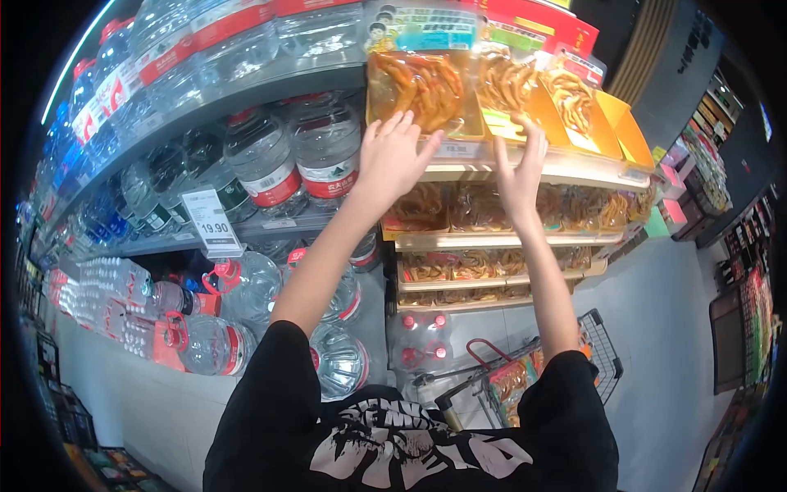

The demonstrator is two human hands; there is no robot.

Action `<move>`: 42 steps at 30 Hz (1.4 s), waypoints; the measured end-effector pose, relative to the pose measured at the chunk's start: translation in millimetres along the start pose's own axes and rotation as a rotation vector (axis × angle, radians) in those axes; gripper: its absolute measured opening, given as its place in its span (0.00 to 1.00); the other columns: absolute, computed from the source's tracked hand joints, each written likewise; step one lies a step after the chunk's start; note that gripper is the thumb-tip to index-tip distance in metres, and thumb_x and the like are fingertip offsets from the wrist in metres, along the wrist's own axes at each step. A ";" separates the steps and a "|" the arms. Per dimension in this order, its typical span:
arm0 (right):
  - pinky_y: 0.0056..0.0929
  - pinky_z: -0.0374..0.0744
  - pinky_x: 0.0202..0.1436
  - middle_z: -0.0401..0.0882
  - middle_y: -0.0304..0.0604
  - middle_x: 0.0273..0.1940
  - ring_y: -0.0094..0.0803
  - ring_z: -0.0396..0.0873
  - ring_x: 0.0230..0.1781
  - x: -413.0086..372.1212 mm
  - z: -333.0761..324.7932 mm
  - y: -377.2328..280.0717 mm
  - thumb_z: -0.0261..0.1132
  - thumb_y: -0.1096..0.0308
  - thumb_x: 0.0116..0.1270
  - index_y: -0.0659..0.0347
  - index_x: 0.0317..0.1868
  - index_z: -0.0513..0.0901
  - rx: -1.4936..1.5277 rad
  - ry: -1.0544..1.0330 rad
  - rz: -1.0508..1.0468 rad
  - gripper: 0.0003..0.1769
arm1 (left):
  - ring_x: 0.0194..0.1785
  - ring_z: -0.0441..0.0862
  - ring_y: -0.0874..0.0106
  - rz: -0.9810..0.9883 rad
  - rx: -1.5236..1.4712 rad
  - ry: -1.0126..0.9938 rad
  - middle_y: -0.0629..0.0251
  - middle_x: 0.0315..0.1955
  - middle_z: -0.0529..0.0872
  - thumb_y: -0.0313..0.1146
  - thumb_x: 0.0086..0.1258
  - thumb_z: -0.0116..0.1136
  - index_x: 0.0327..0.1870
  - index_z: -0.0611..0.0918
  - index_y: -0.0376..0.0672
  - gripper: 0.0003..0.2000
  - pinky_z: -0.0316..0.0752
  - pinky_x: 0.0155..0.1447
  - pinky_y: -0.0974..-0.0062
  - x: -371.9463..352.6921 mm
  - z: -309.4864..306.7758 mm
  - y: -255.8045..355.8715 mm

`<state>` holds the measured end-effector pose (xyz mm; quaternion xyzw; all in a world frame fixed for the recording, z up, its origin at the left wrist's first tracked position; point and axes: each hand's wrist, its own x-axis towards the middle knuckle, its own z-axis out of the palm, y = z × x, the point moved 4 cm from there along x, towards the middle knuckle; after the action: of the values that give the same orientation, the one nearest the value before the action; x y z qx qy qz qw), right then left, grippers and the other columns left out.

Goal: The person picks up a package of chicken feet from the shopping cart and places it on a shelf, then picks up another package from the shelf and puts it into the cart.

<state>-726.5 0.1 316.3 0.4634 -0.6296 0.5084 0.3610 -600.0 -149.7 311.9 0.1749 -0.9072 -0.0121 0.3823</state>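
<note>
My left hand (390, 157) is open, its fingers laid over the lower left of a clear snack pack (428, 86) of orange-brown, claw-like pieces. That pack stands in a yellow display box on the top shelf. Further right, my right hand (521, 170) is open, thumb and fingers apart, at the front edge of a neighbouring yellow display box (502, 125). Behind it leans another clear pack (505, 82) of similar pieces. A shelf price label (457, 150) shows between my hands. Neither hand has anything in its grasp.
Large water bottles (261, 160) fill the shelves on the left, with a price sign (213, 223) reading 19.90. Lower shelves (500, 240) hold more snack packs. Big jugs (215, 344) and a wrapped bottle pack (420, 340) are low down. A shopping cart (605, 353) with goods stands at right.
</note>
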 end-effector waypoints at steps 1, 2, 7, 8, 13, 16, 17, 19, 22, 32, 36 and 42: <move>0.34 0.68 0.51 0.72 0.47 0.47 0.39 0.68 0.49 -29.1 -16.3 2.3 0.63 0.73 0.58 0.62 0.51 0.72 0.022 -0.029 0.022 0.19 | 0.65 0.65 0.61 -0.015 0.008 -0.063 0.49 0.58 0.72 0.53 0.71 0.36 0.48 0.79 0.38 0.27 0.52 0.68 0.61 0.3 0.0 0.0; 0.33 0.69 0.49 0.73 0.47 0.46 0.39 0.69 0.47 -64.7 -32.8 6.2 0.62 0.75 0.58 0.62 0.49 0.73 0.044 -0.059 0.047 0.16 | 0.66 0.65 0.62 -0.014 0.017 -0.071 0.51 0.58 0.72 0.52 0.71 0.36 0.50 0.78 0.39 0.25 0.51 0.68 0.58 -0.4 -0.8 1.0; 0.32 0.70 0.49 0.74 0.48 0.43 0.41 0.70 0.46 -286.5 -146.4 36.0 0.62 0.76 0.56 0.62 0.47 0.75 -0.155 -0.283 0.407 0.16 | 0.71 0.52 0.62 0.125 0.243 0.096 0.56 0.67 0.60 0.48 0.70 0.41 0.59 0.71 0.46 0.22 0.44 0.69 0.48 -19.6 4.0 13.2; 0.33 0.70 0.50 0.75 0.49 0.44 0.42 0.71 0.47 -334.9 -177.0 41.4 0.62 0.74 0.56 0.61 0.47 0.75 -0.244 -0.372 0.600 0.16 | 0.71 0.50 0.60 0.158 0.254 0.164 0.57 0.67 0.58 0.45 0.69 0.44 0.60 0.70 0.46 0.21 0.45 0.68 0.47 -25.2 -2.1 26.7; 0.47 0.73 0.48 0.77 0.59 0.43 0.55 0.75 0.45 -523.4 -327.3 8.5 0.63 0.64 0.56 0.60 0.46 0.76 -0.581 -0.752 1.468 0.18 | 0.64 0.59 0.53 0.389 -0.268 0.203 0.55 0.55 0.69 0.28 0.59 0.54 0.51 0.75 0.43 0.17 0.52 0.66 0.56 -79.8 26.7 127.0; 0.45 0.73 0.49 0.78 0.59 0.42 0.55 0.75 0.47 -600.1 -366.5 -11.6 0.62 0.60 0.57 0.63 0.48 0.74 -0.440 -0.838 1.538 0.21 | 0.60 0.63 0.51 0.524 -0.560 -0.278 0.50 0.53 0.70 0.29 0.59 0.54 0.49 0.75 0.41 0.16 0.57 0.63 0.53 -154.4 95.4 206.6; 0.46 0.72 0.51 0.77 0.60 0.45 0.56 0.74 0.48 -615.6 -374.1 -9.3 0.63 0.60 0.57 0.62 0.49 0.73 -0.346 -0.794 1.634 0.22 | 0.59 0.64 0.49 0.570 -0.545 -0.428 0.49 0.54 0.69 0.32 0.61 0.53 0.51 0.74 0.42 0.16 0.59 0.63 0.52 -190.1 121.9 229.0; 0.44 0.72 0.52 0.77 0.58 0.45 0.53 0.73 0.50 -569.4 -365.7 -19.0 0.61 0.59 0.59 0.61 0.51 0.73 -0.405 -0.805 1.552 0.22 | 0.59 0.64 0.47 0.597 -0.486 -0.707 0.46 0.55 0.67 0.39 0.64 0.51 0.56 0.70 0.44 0.20 0.59 0.63 0.51 -267.9 161.5 255.2; 0.41 0.74 0.48 0.78 0.58 0.44 0.52 0.76 0.45 -553.5 -352.4 -23.4 0.61 0.59 0.59 0.64 0.50 0.74 -0.452 -0.759 1.329 0.22 | 0.60 0.64 0.45 0.494 -0.325 -0.987 0.45 0.57 0.65 0.44 0.64 0.51 0.63 0.64 0.51 0.26 0.62 0.61 0.51 -351.0 202.0 257.5; 0.43 0.72 0.51 0.77 0.52 0.41 0.51 0.74 0.44 -567.9 -328.3 -23.6 0.52 0.61 0.65 0.59 0.49 0.74 -0.286 -0.982 1.309 0.16 | 0.34 0.81 0.51 0.292 -0.082 -1.173 0.49 0.49 0.75 0.47 0.62 0.48 0.65 0.60 0.43 0.31 0.77 0.39 0.57 -382.3 197.9 248.7; 0.42 0.74 0.49 0.78 0.52 0.42 0.50 0.76 0.44 -604.9 -309.3 30.5 0.55 0.66 0.61 0.61 0.43 0.77 -0.221 -0.761 1.249 0.12 | 0.34 0.82 0.54 0.294 0.033 -1.141 0.52 0.45 0.77 0.51 0.59 0.49 0.64 0.62 0.51 0.31 0.77 0.37 0.58 -378.6 189.8 255.9; 0.39 0.73 0.54 0.78 0.55 0.45 0.49 0.76 0.47 -689.4 -253.8 89.2 0.54 0.65 0.60 0.60 0.44 0.80 -0.114 -0.750 1.594 0.15 | 0.31 0.81 0.56 0.313 0.041 -1.080 0.55 0.37 0.77 0.48 0.56 0.52 0.63 0.65 0.47 0.31 0.77 0.34 0.62 -384.1 192.8 255.1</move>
<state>-601.9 401.6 -292.7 0.0040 -0.8669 0.3911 -0.3090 -564.9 193.6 -49.7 0.0144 -0.9894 -0.0253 -0.1425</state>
